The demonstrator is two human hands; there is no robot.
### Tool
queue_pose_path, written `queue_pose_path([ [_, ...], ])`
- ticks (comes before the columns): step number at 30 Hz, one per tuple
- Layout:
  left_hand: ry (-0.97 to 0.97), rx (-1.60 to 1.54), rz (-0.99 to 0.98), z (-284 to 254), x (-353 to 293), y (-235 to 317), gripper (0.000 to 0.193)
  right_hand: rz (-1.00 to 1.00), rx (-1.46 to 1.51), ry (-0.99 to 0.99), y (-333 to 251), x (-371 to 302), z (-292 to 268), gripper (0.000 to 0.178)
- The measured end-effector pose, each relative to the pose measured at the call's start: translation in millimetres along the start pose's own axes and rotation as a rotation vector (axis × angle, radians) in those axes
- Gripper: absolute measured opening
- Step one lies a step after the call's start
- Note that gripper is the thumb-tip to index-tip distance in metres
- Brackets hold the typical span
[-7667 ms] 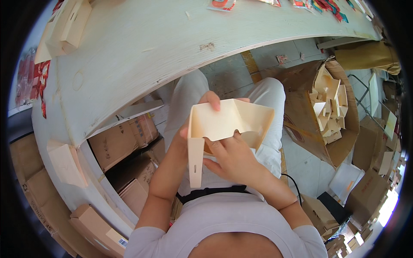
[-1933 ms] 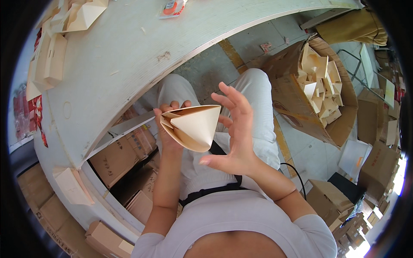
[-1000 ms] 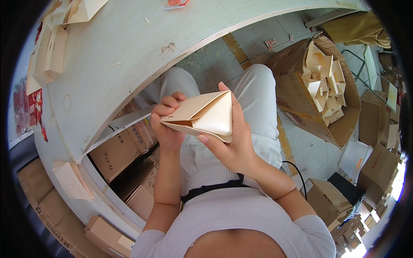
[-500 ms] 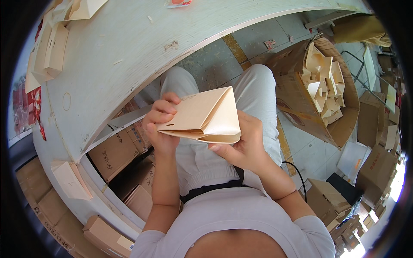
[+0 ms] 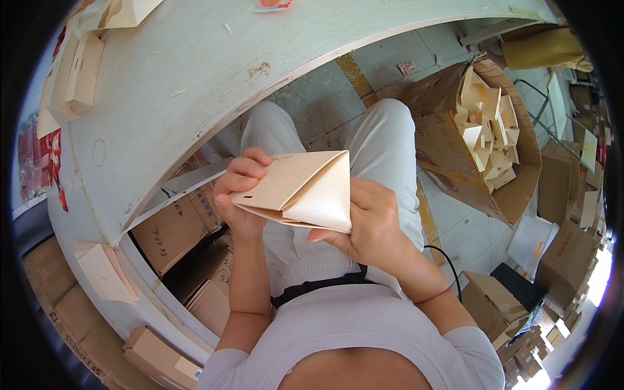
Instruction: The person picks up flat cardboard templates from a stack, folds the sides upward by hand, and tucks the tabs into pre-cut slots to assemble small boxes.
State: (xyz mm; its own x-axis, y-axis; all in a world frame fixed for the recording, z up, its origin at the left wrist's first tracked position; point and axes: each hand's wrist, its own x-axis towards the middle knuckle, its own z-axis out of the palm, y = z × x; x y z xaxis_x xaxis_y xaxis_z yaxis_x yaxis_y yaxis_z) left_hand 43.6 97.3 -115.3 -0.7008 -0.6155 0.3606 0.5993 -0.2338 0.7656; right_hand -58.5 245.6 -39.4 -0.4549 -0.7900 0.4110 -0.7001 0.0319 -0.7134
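Observation:
Between my two hands, above my lap, is a folded cream cardboard box (image 5: 296,179) with a wedge shape and a small slot near its left end. My left hand (image 5: 244,188) grips its left end, fingers over the top and the thumb side beneath. At the right end, my right hand (image 5: 364,218) is closed round the edge, its thumb along the underside and its fingers partly hidden behind the box. A triangular flap faces me at the right side, with a dark gap along its fold.
A pale table (image 5: 188,78) curves across the left and front. On it lie cream folded boxes (image 5: 84,71) and a red-and-clear packet (image 5: 273,5). To the right stands a large open carton (image 5: 448,146) holding several cream pieces (image 5: 491,123). Brown cartons (image 5: 172,237) sit under the table.
The box has tipped and dropped slightly at its right end, and its side flap is pressed flatter. My right hand has shifted a little lower, with its fingers further round the edge.

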Motion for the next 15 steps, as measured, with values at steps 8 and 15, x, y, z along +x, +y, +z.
queue_pose_path([
  [8, 0.058, -0.128, -0.119, -9.3, -2.8, -6.3, 0.036, 0.033, -0.248, 0.058, -2.9, 4.4, -13.5, 0.040],
  [15, 0.188, -0.092, -0.111, -3.5, -11.1, -8.4, 0.039, -0.162, -0.145, 0.091, 0.9, 1.4, 6.4, 0.038],
])
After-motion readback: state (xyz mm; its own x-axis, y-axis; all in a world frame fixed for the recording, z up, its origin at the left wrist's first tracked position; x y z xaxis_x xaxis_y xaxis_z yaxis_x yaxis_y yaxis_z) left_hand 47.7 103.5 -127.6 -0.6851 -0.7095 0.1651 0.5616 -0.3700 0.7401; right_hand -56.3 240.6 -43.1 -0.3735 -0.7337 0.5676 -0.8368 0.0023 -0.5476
